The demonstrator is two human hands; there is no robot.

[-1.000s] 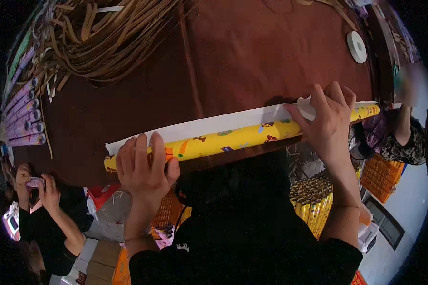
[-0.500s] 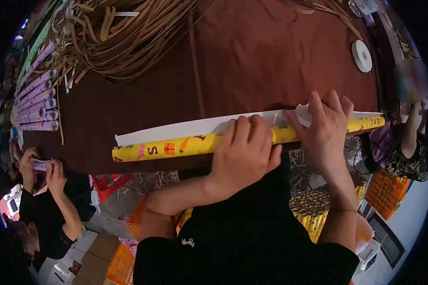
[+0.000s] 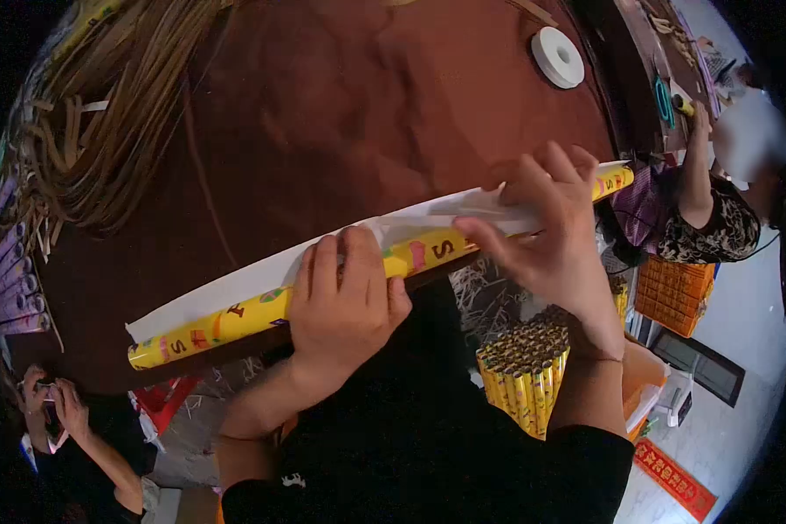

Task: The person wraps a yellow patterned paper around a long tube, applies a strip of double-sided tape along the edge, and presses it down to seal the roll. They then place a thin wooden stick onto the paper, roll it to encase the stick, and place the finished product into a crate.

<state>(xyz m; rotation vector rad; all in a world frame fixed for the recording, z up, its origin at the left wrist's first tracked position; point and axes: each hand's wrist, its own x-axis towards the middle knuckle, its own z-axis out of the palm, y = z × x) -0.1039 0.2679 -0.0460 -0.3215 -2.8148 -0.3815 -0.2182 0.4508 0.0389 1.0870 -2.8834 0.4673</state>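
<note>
A long roll of yellow printed wrapping paper [image 3: 251, 321] lies slantwise along the near edge of the table, with a strip of its white underside [image 3: 210, 293] unrolled on the far side. My left hand [image 3: 341, 301] presses on the roll near its middle, fingers bent over the top and thumb on the near side. Farther right, my right hand [image 3: 550, 231] is over the white paper edge, thumb and fingers spread apart and slightly blurred. The paper beneath its palm is hidden.
Brown strips [image 3: 140, 113] lie heaped at the table's left, near purple rolls [image 3: 26, 297]. A white tape roll [image 3: 557, 58] sits at the far right. Finished yellow rolls [image 3: 524, 384] stand bundled below the table. Co-workers are at left and right; an orange crate [image 3: 677, 293] stands at right.
The view has turned to the right, so the roll now slants more steeply. My right hand has shifted a little towards the roll's right end. My left hand stays near the middle.
</note>
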